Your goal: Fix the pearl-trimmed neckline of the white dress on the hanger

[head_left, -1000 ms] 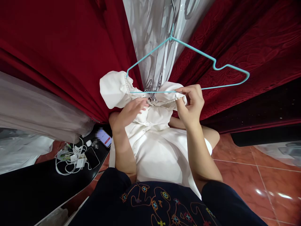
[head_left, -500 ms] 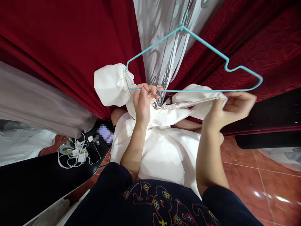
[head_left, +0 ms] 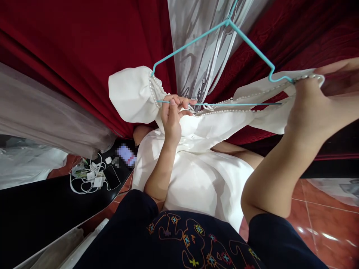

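Observation:
A white dress [head_left: 202, 175] with pearl-like beads along its neckline lies across my lap. A light blue clothes hanger [head_left: 193, 44] stands above it, its left end inside the puffed left sleeve [head_left: 130, 95]. My left hand [head_left: 175, 116] pinches the hanger's bottom bar beside the beaded edge. At the far right, my right hand [head_left: 316, 93] grips the other beaded shoulder of the dress, stretched around the hanger's right end. That end of the hanger is hidden by cloth and hand. Fingers of the right hand are partly blurred.
Dark red curtains [head_left: 84, 48] and a sheer white curtain [head_left: 190, 41] hang in front. To the left, a black table [head_left: 36, 209] bears white cables [head_left: 81, 188], a dark phone [head_left: 112, 177] and a blurred-out item. Reddish floor tiles [head_left: 331, 220] show at right.
My right hand has moved right and up, drawing the dress's right shoulder over the hanger's right end. My left hand keeps its hold on the bar. The hanger's top has shifted slightly right.

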Action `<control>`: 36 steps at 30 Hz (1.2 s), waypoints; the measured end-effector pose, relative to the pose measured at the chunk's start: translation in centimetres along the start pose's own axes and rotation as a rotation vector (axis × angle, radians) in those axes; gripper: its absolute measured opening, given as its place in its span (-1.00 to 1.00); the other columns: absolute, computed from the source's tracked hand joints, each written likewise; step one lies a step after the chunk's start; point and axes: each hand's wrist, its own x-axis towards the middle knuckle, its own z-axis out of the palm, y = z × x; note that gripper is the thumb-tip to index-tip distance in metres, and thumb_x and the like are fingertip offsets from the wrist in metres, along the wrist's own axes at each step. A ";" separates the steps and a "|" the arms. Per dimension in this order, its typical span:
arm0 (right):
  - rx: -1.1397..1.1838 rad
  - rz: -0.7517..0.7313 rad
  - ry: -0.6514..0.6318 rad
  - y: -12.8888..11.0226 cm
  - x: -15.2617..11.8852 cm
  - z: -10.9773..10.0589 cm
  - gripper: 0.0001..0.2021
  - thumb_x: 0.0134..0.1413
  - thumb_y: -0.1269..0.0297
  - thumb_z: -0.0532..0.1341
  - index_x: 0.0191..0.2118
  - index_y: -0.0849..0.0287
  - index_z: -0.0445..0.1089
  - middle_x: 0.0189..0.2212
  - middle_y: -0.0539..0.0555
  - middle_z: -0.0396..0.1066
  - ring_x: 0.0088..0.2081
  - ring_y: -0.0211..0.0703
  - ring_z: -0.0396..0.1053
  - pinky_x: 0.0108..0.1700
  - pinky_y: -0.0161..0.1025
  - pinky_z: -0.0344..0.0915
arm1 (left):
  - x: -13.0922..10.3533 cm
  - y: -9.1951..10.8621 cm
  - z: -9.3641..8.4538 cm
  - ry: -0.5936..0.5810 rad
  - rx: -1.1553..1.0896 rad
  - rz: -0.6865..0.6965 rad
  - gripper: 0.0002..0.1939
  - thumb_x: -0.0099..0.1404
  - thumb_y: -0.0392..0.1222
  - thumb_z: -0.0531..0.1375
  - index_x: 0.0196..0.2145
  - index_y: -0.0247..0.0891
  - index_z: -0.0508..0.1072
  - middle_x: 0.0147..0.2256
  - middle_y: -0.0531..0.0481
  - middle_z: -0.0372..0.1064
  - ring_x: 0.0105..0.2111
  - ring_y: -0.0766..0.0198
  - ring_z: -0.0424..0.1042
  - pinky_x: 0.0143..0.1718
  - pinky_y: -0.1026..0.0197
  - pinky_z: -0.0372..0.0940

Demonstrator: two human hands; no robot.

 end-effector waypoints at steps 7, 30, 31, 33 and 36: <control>0.108 -0.090 -0.053 0.9 -0.4 -1.7 -0.73 -0.07 0.70 0.38 -0.36 0.14 0.57 -0.40 -0.08 0.52 -0.37 -0.32 0.43 -0.36 -0.19 0.18 | 0.4 -0.1 -0.3 -0.014 -0.002 -0.003 -0.57 0.49 0.29 0.22 -0.22 -0.14 0.34 -0.37 0.08 0.37 -0.16 0.20 0.66 -0.35 0.32 0.41; 0.328 0.216 -0.727 -4.4 -10.1 4.1 -0.57 0.25 -0.25 0.33 -0.25 0.04 0.36 -0.54 -0.06 0.36 -0.55 -0.31 0.26 -0.49 -0.25 0.17 | -0.1 0.0 -0.1 0.000 0.039 -0.133 -0.58 0.51 0.30 0.18 -0.14 -0.14 0.37 -0.22 -0.03 0.53 0.05 0.08 0.64 -0.16 0.21 0.49; 0.345 0.198 -0.684 -4.0 -10.4 4.5 -0.54 0.25 -0.27 0.32 -0.29 0.04 0.30 -0.52 -0.06 0.34 -0.54 -0.30 0.27 -0.49 -0.25 0.18 | -0.1 0.2 -0.3 -0.005 0.065 -0.159 -0.58 0.52 0.30 0.17 -0.10 -0.14 0.39 -0.17 -0.06 0.56 0.06 0.07 0.64 -0.14 0.19 0.49; 0.359 0.162 -0.611 -3.4 -10.8 5.2 -0.52 0.24 -0.28 0.31 -0.31 0.03 0.24 -0.51 -0.06 0.29 -0.53 -0.30 0.27 -0.49 -0.25 0.18 | -0.3 0.7 -0.7 -0.062 0.144 -0.236 -0.55 0.50 0.30 0.20 -0.03 -0.15 0.44 -0.08 -0.11 0.60 0.03 0.05 0.66 -0.14 0.18 0.48; 0.354 0.146 -0.587 -3.3 -11.0 5.5 -0.52 0.25 -0.29 0.31 -0.30 0.03 0.24 -0.52 -0.07 0.25 -0.53 -0.30 0.24 -0.50 -0.25 0.14 | -0.8 2.3 -1.2 -0.288 0.289 -0.345 -0.51 0.45 0.30 0.26 -0.03 -0.21 0.54 -0.12 -0.15 0.64 -0.14 0.11 0.67 -0.20 0.18 0.47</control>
